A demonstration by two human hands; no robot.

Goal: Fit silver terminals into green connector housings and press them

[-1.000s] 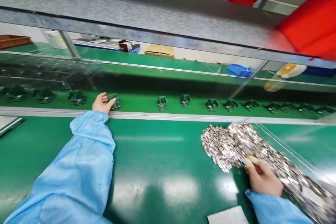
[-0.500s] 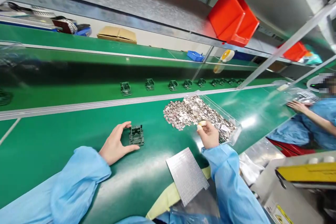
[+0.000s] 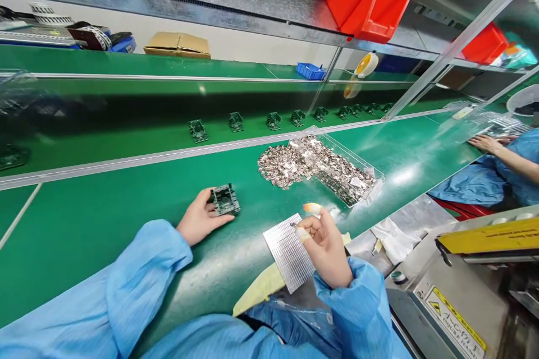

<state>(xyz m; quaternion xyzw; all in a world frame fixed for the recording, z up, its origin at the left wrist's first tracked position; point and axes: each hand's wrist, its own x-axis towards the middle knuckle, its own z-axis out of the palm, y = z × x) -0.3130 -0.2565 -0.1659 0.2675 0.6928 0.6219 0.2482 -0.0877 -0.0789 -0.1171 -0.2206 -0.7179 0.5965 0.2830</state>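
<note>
Right hand [image 3: 326,252]: grip pressed together, yellow finger cots [image 3: 312,208] on fingertips, any pinched item too small to tell, just above a ridged metal plate [image 3: 288,252]. Left hand [image 3: 197,216]: grip curled around a dark circuit module [image 3: 225,199] on the green counter [image 3: 105,224]. Beyond: clear tray [image 3: 357,171] of silvery metal pieces [image 3: 303,160], spilling out; row of modules [image 3: 273,121]; co-worker's hand [image 3: 484,144] far right.

metal plate [image 3: 283,249]: ridged, shiny | bench mat [image 3: 105,230]: glossy | sleeve [image 3: 143,269]: matt cloth
</note>
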